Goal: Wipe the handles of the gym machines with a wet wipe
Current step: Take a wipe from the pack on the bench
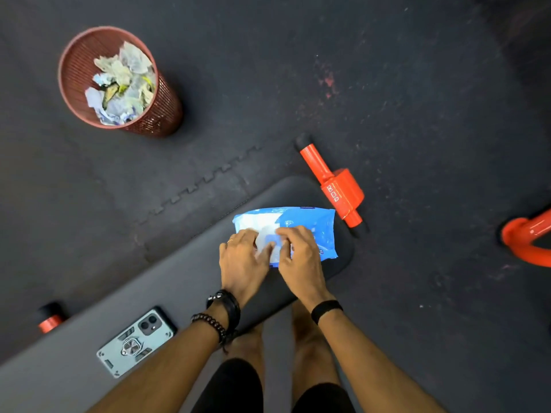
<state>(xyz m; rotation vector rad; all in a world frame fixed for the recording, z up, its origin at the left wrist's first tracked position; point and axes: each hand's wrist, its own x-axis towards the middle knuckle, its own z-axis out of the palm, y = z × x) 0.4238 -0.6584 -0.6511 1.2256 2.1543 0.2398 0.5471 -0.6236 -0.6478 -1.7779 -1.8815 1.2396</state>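
**A:** Head view, the only one. Which step is this?

**B:** The supply step, I judge. A blue wet-wipe pack [301,231] lies just right of the frame's centre, on the rounded end of a dark padded bench [179,278] that runs down to the lower left. Both hands are on its top.

**A:** How do the fingers lie?

**B:** The left hand [243,260] rests on the pack's left half, fingers bent down onto it, thumb reaching toward the pale flap [265,239] in the middle. The right hand [299,254] comes in from the right, fingers curled together at that flap's edge. Whether it truly pinches the flap or only presses it, I cannot tell; motion blur hides the tips.

**A:** Is a wipe out?

**B:** None shows loose. No handle is being wiped at this moment.

**A:** So the next move?

**B:** Probably steadying the pack with the left hand while the right works the flap, since a soft pack would lift with the pull. Opening or resealing, I cannot say.

**A:** Where would a wipe go?

**B:** Orange machine parts are near: a bar with a collar [334,183] just above the pack, and a curved tube [527,239] at the right edge.

**A:** Anything else?

**B:** A red mesh bin [161,105] of crumpled waste at upper left, and a phone [135,341] face down on the bench at lower left.
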